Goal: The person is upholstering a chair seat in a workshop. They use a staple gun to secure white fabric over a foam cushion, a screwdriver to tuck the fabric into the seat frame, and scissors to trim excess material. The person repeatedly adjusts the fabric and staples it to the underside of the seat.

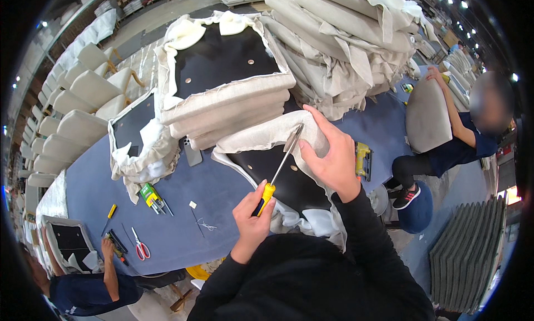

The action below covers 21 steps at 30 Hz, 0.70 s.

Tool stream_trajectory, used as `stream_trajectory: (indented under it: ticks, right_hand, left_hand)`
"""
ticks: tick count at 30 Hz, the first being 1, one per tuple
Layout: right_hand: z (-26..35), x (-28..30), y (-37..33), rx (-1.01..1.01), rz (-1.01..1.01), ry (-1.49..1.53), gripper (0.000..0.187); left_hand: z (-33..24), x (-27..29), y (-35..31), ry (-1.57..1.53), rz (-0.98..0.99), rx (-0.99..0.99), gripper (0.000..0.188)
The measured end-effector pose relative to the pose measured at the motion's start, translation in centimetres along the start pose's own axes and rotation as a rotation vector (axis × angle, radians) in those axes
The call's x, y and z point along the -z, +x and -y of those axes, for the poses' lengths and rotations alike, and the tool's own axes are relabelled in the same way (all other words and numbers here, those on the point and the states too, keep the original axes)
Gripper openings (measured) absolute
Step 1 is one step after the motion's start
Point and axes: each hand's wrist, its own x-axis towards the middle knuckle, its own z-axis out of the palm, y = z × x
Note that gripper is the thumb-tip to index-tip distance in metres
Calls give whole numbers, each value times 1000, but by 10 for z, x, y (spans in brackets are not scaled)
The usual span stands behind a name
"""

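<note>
My left hand (251,218) is closed round the yellow and black handle of a screwdriver (267,194). Its long metal shaft points up and away to the fabric edge of an upholstered seat pad (248,133). This pad lies underside up in front of me, beige cloth folded over its rim and a black panel within. At its far right corner my right hand (335,157) grips the padded edge, thumb on the near side and fingers on the outer side. The shaft's tip is close to my right thumb; whether it is under a staple is too small to tell.
Stacked seat pads (228,101) and a tall heap of beige covers (345,48) stand beyond. A yellow staple gun (363,161) lies right; a phone (192,152), a green box (149,195) and scissors (142,249) lie left. Co-workers handle a backrest (429,118) and another pad (69,237).
</note>
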Motion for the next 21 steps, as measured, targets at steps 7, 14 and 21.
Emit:
stream_trajectory:
  ticks: [7, 14, 21]
  right_hand:
    - [-8, 7, -5, 28, -51, -5, 63]
    - [-11, 10, -6, -1, -53, 3, 62]
    - [-17, 13, -8, -21, -82, 14, 62]
  left_hand:
    - [30, -19, -1, -276, 70, 49, 47]
    - [32, -33, -11, -285, 76, 162, 49]
    - [37, -32, 3, -883, 285, 455, 50]
